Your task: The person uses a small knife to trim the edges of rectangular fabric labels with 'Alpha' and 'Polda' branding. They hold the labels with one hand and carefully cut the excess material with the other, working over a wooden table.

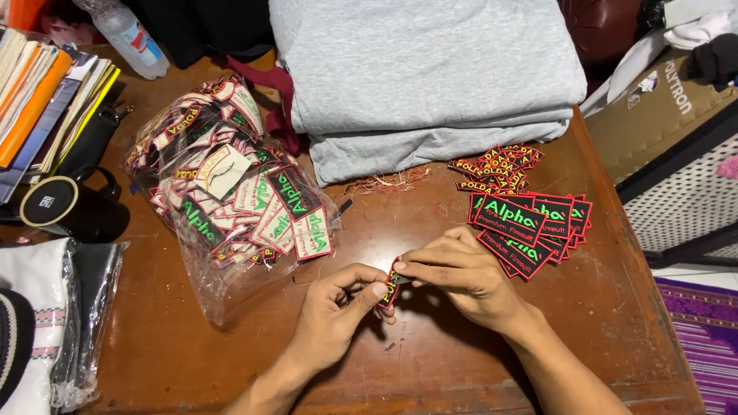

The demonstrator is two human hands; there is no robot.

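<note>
left hand and right hand both pinching small embroidered patch, fingers closed on its edges | finished patches lying at 2 o'clock, bagged patches at 10 | risk, judged: over-tugging is fraying the border; loose threads littering table are snagging.

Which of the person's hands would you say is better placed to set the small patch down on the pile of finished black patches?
The right hand, probably. Both hands pinch the small patch, but the pile of black patches lies just beyond the right hand, on its side of the table. The left hand sits nearer the clear bag of patches.
</note>
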